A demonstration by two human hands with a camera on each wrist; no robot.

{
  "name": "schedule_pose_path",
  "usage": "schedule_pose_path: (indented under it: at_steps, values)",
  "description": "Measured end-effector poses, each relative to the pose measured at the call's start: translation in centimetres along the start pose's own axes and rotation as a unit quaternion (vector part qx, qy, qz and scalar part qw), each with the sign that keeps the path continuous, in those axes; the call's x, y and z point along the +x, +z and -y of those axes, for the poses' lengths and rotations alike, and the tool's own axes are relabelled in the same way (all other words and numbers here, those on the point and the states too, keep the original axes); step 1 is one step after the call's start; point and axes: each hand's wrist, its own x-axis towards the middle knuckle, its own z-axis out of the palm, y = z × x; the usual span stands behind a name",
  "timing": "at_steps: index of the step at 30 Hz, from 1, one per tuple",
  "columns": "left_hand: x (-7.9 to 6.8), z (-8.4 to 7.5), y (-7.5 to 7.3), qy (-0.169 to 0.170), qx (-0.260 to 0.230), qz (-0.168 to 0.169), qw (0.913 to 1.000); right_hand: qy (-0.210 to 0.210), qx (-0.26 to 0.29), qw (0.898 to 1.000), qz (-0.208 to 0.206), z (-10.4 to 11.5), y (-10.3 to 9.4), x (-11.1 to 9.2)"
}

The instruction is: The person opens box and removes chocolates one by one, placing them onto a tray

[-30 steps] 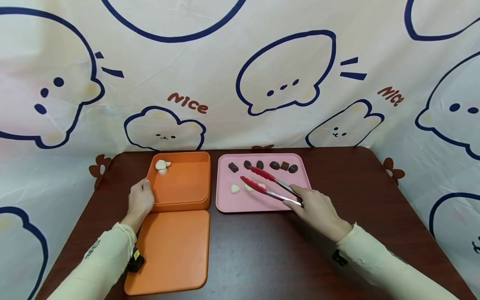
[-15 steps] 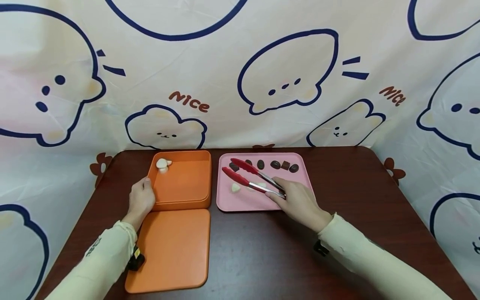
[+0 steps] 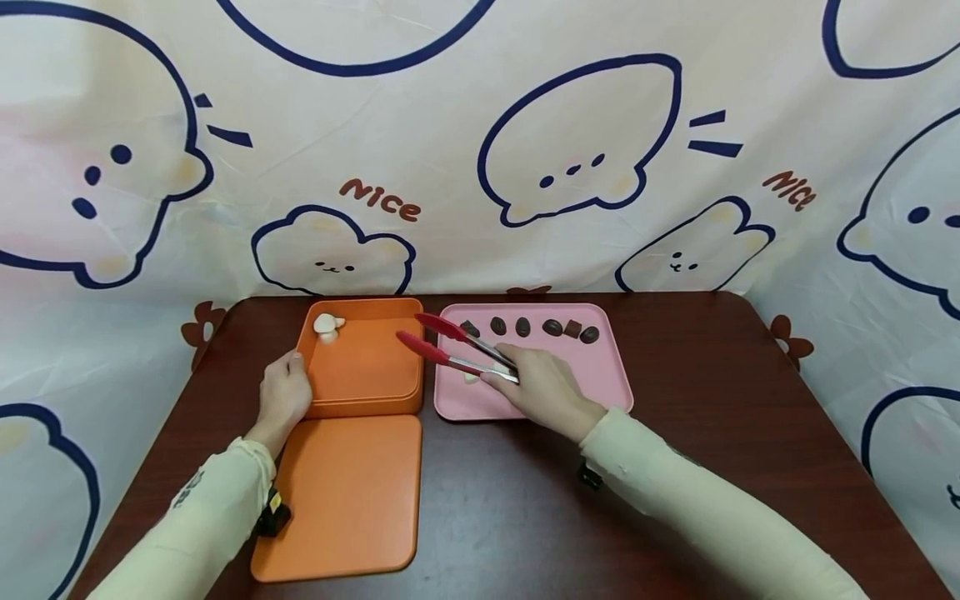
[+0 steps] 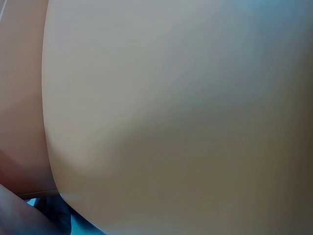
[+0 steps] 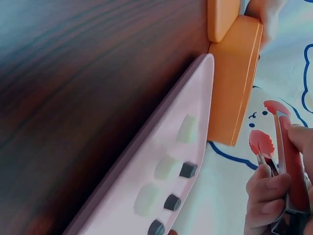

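Observation:
My right hand point(image 3: 542, 383) holds a pair of steel tongs point(image 3: 423, 347) with red tips, raised above the pink tray. The tongs' tips are spread apart with nothing between them, and overlap the right wall of an orange box point(image 3: 362, 407) in the head view. My left hand point(image 3: 283, 392) grips the left side of that box, thumb at the rim. Inside the box's far left corner sit small white pieces point(image 3: 327, 327). Dark chocolate-like pieces point(image 5: 188, 170) and pale pieces point(image 5: 166, 167) lie on the pink tray point(image 3: 603, 392); my right hand hides part of it.
An orange lid-like panel point(image 3: 341, 500) lies flat in front of the box and fills most of the left wrist view. Everything stands on a dark brown wooden table point(image 3: 510, 517). A cartoon-printed cloth point(image 3: 450, 142) hangs behind the table's far edge.
My right hand has carried the tongs leftward across the pink tray to the box's right wall. The left hand has stayed on the box. The view has shifted slightly.

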Motion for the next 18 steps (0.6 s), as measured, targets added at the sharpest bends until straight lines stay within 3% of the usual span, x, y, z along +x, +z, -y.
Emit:
schedule_pose_path:
  at_steps: [18]
  values:
    - [0.0,0.0,-0.2,-0.003,-0.001,0.006,1.0000,0.015,0.044,0.996,0.081,4.8,1.7,5.6]
